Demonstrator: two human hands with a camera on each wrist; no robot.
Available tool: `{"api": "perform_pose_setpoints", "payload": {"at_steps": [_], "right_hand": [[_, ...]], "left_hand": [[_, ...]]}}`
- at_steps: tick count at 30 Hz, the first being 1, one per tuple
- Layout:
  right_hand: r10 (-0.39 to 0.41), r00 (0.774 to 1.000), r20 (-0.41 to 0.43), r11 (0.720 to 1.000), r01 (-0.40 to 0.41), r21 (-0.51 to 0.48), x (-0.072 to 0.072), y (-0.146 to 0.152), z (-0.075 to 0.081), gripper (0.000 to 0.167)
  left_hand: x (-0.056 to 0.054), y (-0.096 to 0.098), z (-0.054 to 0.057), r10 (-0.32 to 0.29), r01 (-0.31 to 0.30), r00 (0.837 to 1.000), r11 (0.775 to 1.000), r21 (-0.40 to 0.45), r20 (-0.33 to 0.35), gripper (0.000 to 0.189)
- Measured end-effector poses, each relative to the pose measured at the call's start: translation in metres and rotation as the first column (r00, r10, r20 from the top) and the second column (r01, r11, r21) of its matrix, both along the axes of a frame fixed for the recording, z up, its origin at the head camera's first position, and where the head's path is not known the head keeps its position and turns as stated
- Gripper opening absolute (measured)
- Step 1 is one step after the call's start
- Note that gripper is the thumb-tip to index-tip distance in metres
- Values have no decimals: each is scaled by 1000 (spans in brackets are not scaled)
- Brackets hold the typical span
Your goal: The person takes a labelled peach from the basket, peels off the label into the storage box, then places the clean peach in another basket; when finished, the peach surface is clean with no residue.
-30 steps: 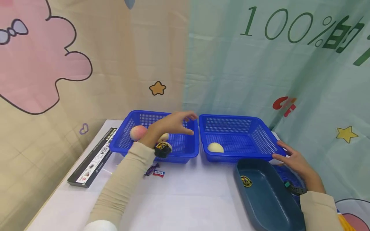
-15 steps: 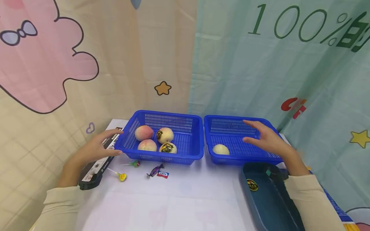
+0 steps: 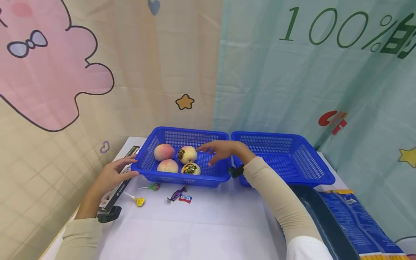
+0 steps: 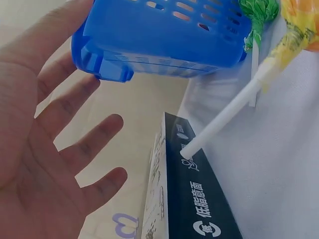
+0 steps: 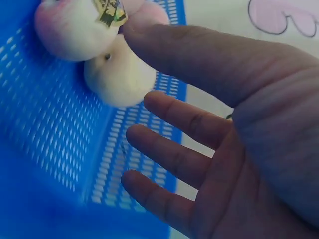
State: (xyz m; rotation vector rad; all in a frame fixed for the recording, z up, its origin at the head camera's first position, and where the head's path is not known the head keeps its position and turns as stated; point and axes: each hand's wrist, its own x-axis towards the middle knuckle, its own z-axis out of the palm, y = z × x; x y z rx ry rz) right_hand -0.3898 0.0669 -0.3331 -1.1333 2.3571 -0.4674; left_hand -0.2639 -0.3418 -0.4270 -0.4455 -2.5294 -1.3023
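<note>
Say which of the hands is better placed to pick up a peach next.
Probably the right hand: it reaches over the left basket, empty, with fingers spread beside the peaches. The left hand is at the basket's left end, palm outside.

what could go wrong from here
The peaches sit close together in the left basket, so the right hand might knock one into another.
If the left hand, at that basket's rim, nudged it forward, it could push the green lollipop lying just in front.
The right sleeve crosses the right basket's corner in the head view and might brush it.
</note>
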Motion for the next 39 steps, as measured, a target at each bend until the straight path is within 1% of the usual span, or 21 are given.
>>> {"api": "perform_pose_setpoints", "payload": {"at_steps": [2, 5, 8, 10, 12, 14, 17, 20, 24, 28, 32, 36, 39], "right_hand": [[0, 999, 36, 1000, 0, -20, -7, -12, -6, 68], [20, 996, 83, 999, -18, -28, -13, -28, -16, 65], [53, 992, 116, 998, -55, 12, -15, -43, -25, 64], [77, 990, 117, 995, -84, 57, -14, -51, -30, 65], [85, 991, 101, 990, -96, 106, -14, -56, -33, 65], [76, 994, 83, 985, -87, 146, -13, -59, -34, 65], [48, 996, 81, 984, -62, 170, -14, -61, -34, 66], [20, 995, 101, 985, -37, 169, -16, -61, -36, 68], [5, 991, 132, 987, -26, 158, -21, -60, -45, 67], [14, 987, 161, 991, -36, 128, -26, -60, -51, 63], [30, 987, 155, 994, -46, 100, -28, -63, -50, 60], [34, 991, 132, 997, -43, 71, -30, -64, -50, 59], [38, 993, 109, 999, -41, 27, -31, -61, -47, 61]], "left_hand": [[0, -1, 1, -3, 3, 1000, 1000, -1, 0, 43], [1, -1, 1, 2, -2, 1000, 1000, -5, 2, 43], [2, 0, 0, 12, -12, 1000, 1000, -12, 23, 44], [3, 0, -2, 27, -26, 999, 999, -24, 41, 46], [3, 1, -4, 38, -36, 998, 999, -40, 56, 48], [2, 1, -5, 50, -47, 997, 998, -49, 63, 49], [1, 2, -5, 62, -58, 996, 997, -58, 69, 52], [0, 2, -5, 69, -65, 994, 997, -50, 85, 53], [2, 3, -6, 63, -59, 991, 998, -38, 117, 55], [2, 3, -8, 51, -49, 992, 999, -15, 119, 55], [1, 1, -7, 51, -52, 992, 999, 3, 114, 55], [1, 2, -4, 60, -59, 992, 998, -5, 114, 55], [3, 2, -3, 59, -58, 992, 998, -10, 112, 55]]}}
